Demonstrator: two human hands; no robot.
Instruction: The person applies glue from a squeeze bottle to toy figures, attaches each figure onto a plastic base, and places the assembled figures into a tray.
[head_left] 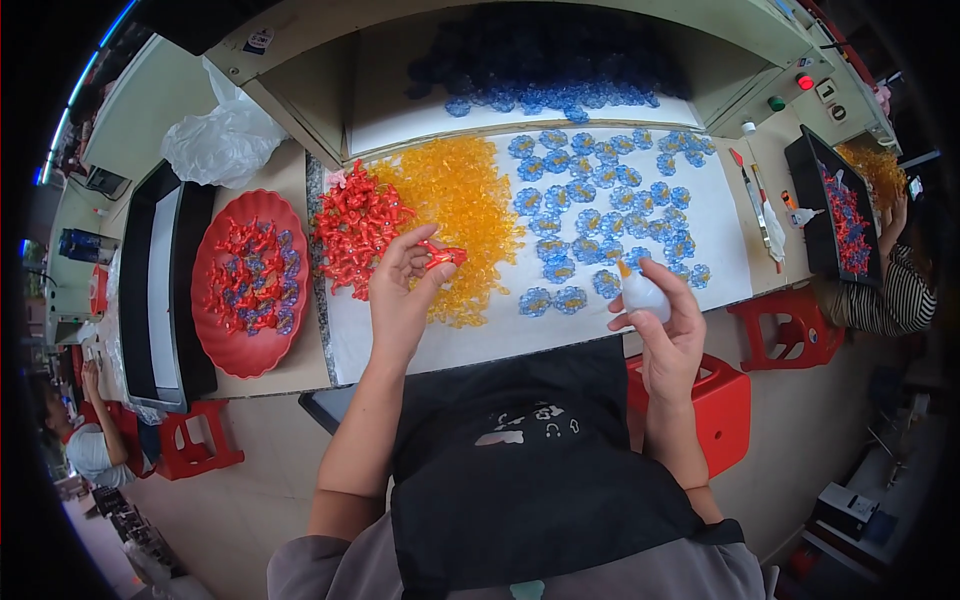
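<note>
A: Where's the open room?
B: Lower centre, a bare strip of white sheet (520, 335) by the near edge.
A: The hands?
B: Left hand (400, 290) pinches a red piece (441, 256) at centre; right hand (668, 335) wraps a glue bottle (640, 292).
A: Containers?
B: Red tray (215, 330), left, holds red and blue pieces.

A small glossy red plastic piece (442, 256) is pinched between the fingertips of the left hand (400, 295), held level above the heap of translucent orange plastic pieces (462, 205) on the white sheet. A small white squeeze bottle with an orange nozzle (640, 292) sits in the right hand (668, 335), tilted with its tip pointing up and left, over the near edge of the sheet just beside the spread blue plastic flower shapes (600, 205).
</note>
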